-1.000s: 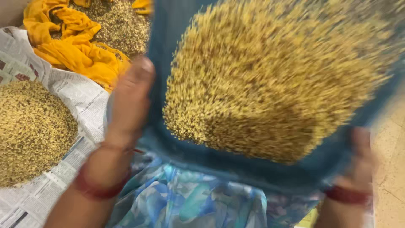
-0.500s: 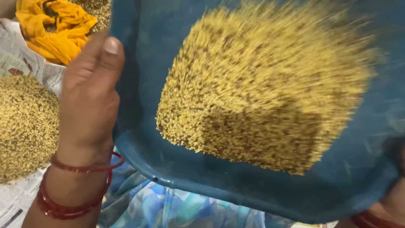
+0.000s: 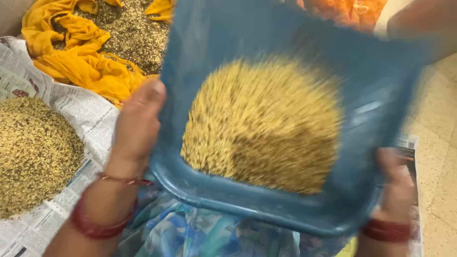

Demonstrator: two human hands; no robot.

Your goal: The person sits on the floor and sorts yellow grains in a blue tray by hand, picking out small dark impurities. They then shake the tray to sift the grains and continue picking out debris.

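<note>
A blue plastic tray [image 3: 223,43] fills the middle of the view, tilted toward me. A heap of yellow-brown grain [image 3: 262,128] lies in its near half, blurred by motion. My left hand [image 3: 135,128] grips the tray's left rim, thumb on the inside edge, red bangles on the wrist. My right hand [image 3: 395,185] grips the right near corner, also with a red bangle. My lap in blue patterned cloth [image 3: 190,233] is under the tray.
A pile of the same grain [image 3: 33,152] rests on newspaper [image 3: 85,114] at left. Behind it a yellow cloth [image 3: 81,62] holds darker grain [image 3: 128,33]. Orange cloth [image 3: 342,12] and another person's arm [image 3: 419,24] show at top right. Speckled floor [image 3: 438,123] lies at right.
The tray has dropped away from the camera and its far edge is back in view. The grain has gathered into a rounder heap nearer me. My right hand is visible again.
</note>
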